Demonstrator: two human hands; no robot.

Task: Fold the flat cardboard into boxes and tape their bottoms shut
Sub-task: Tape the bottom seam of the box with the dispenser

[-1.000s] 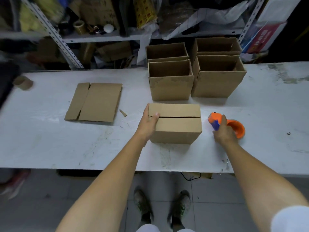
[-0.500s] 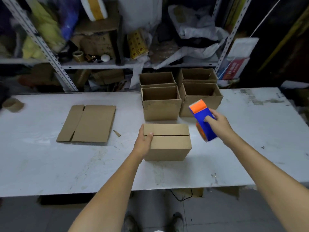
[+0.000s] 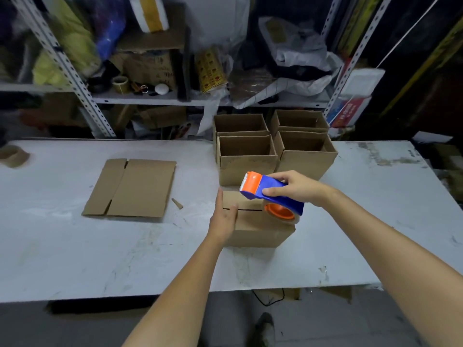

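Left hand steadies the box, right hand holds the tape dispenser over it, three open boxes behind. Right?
No: the head view shows four open boxes behind, not three. The left hand steadies the box and the right hand holds the tape dispenser over it.

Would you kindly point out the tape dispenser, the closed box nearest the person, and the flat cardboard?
tape dispenser (image 3: 271,184), head view, on its blue body.
closed box (image 3: 263,234), head view, on its front wall.
flat cardboard (image 3: 145,187), head view, on its large panel.

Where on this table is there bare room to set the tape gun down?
Bare: the right end of the table, beyond the right hand; also the near strip in front of the flat cardboard. Crowded: the middle, where the box sits close before four open boxes.
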